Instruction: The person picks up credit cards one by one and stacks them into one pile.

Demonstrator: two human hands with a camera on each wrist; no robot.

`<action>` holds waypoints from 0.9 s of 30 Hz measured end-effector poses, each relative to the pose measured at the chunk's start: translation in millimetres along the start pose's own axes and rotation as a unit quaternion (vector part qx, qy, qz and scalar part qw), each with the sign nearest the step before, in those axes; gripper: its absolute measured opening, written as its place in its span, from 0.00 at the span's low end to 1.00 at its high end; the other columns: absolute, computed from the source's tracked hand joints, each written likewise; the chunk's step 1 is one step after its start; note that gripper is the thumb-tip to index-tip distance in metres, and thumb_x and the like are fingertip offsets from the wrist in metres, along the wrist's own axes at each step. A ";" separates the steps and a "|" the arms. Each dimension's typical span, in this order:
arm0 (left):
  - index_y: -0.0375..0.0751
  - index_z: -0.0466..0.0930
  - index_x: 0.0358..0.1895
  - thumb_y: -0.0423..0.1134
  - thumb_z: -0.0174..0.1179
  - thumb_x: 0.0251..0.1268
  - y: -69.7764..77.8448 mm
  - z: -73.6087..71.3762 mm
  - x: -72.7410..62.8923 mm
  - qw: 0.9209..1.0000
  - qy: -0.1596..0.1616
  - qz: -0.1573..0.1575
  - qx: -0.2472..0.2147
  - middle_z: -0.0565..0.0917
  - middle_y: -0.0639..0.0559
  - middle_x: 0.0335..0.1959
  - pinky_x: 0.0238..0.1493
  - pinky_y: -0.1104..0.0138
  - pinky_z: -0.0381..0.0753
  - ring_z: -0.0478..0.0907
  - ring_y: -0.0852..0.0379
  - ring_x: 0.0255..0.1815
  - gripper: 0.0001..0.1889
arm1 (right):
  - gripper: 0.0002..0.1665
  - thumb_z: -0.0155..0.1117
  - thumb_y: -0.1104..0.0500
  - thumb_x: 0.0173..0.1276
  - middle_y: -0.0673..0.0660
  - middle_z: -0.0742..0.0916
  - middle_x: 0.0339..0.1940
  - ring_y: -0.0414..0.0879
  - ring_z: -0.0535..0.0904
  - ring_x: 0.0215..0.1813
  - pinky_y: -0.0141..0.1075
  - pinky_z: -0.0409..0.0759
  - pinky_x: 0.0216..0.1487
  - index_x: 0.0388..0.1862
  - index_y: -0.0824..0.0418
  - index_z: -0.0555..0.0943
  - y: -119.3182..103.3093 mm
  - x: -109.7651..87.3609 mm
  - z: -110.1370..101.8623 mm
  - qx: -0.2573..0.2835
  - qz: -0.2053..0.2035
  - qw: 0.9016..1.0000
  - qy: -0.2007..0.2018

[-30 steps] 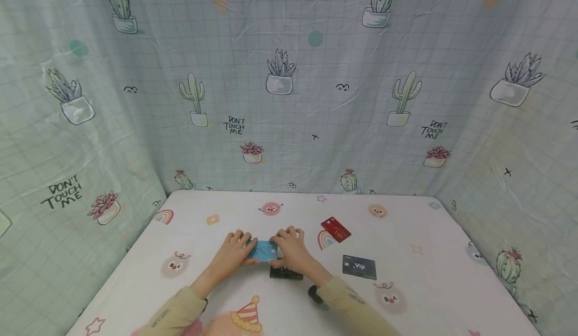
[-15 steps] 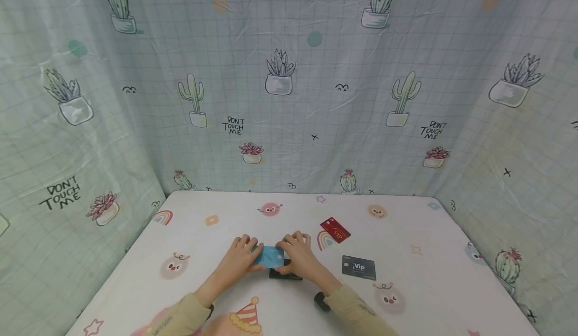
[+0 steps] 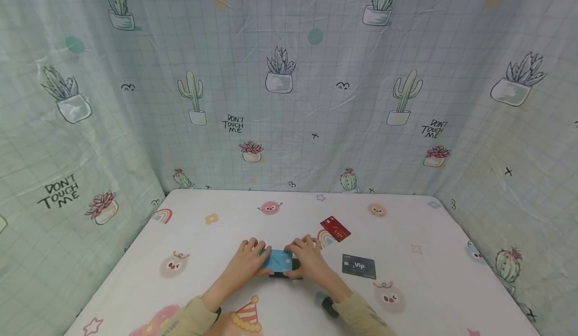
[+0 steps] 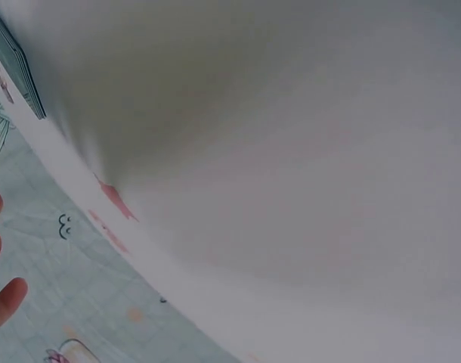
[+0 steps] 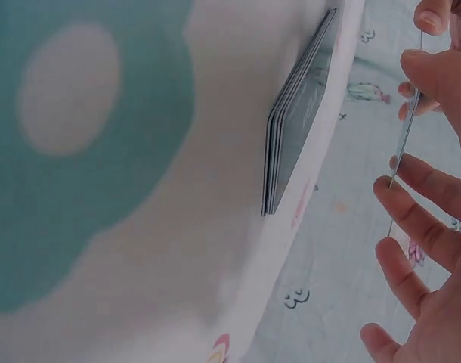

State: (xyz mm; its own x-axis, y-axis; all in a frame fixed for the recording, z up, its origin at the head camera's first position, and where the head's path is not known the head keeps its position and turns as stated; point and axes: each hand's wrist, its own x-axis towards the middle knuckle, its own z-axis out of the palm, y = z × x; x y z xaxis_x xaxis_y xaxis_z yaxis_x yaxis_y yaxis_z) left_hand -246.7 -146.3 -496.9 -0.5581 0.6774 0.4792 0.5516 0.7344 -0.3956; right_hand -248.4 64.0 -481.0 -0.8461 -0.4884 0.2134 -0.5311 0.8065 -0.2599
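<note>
A light blue card (image 3: 278,261) is held by both hands at the middle of the table. My left hand (image 3: 247,263) pinches its left end, and my right hand (image 3: 310,262) pinches its right end between thumb and fingers. Seen from the right wrist, the blue card shows as a thin edge (image 5: 404,144), clear above the tabletop. Underneath it a small stack of dark cards (image 5: 287,136) lies on the table, mostly hidden by the blue card in the head view. The left wrist view catches that stack (image 4: 17,64) at its upper left corner and a few fingertips (image 4: 5,304).
To the right lie a grey "Vip" card (image 3: 358,266) and, farther back, a red VIP card (image 3: 335,228). The white table (image 3: 217,296) carries printed cartoon figures. A cactus-print curtain (image 3: 298,115) surrounds its back and sides.
Both hands have shifted the blue card to the right and slightly nearer, from the left of the dark stack to over it. The red and grey cards have stayed put.
</note>
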 end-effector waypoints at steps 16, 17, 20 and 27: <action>0.47 0.74 0.52 0.60 0.55 0.52 9.6 -8.3 -1.3 0.995 -0.077 0.017 -0.057 0.76 0.53 0.44 0.43 0.61 0.69 0.68 0.56 0.44 0.27 | 0.32 0.70 0.42 0.44 0.49 0.78 0.43 0.46 0.63 0.47 0.58 0.56 0.55 0.49 0.50 0.76 18.1 -14.4 0.0 0.005 0.004 1.000 -0.018; 0.47 0.74 0.53 0.59 0.55 0.52 10.1 -8.7 -1.5 0.994 -0.083 0.016 -0.062 0.76 0.53 0.44 0.43 0.61 0.69 0.68 0.56 0.44 0.27 | 0.32 0.70 0.42 0.44 0.49 0.78 0.43 0.46 0.64 0.48 0.58 0.56 0.56 0.50 0.50 0.76 18.8 -15.1 0.2 0.005 0.002 1.000 -0.019; 0.47 0.73 0.54 0.58 0.55 0.53 11.5 -6.9 -2.8 0.993 -0.091 0.015 -0.074 0.76 0.53 0.45 0.44 0.61 0.69 0.68 0.55 0.45 0.27 | 0.32 0.69 0.42 0.45 0.49 0.79 0.43 0.45 0.64 0.47 0.59 0.55 0.56 0.50 0.49 0.76 20.7 -17.1 0.2 0.006 -0.006 1.000 -0.018; 0.48 0.72 0.55 0.58 0.54 0.55 12.6 1.8 -6.3 0.993 -0.089 0.023 -0.073 0.75 0.54 0.46 0.44 0.61 0.67 0.66 0.56 0.45 0.27 | 0.32 0.69 0.43 0.45 0.48 0.79 0.45 0.45 0.64 0.47 0.60 0.54 0.56 0.51 0.49 0.75 22.7 -20.9 -3.3 0.005 -0.012 1.000 -0.022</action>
State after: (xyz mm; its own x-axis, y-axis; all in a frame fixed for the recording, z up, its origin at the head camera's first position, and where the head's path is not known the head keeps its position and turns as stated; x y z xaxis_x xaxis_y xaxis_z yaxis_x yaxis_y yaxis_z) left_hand -237.3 -141.2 -506.3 -0.6242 0.7166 0.3113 0.6560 0.6971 -0.2893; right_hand -242.7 93.6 -488.3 -0.8342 -0.5219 0.1780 -0.5514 0.7910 -0.2649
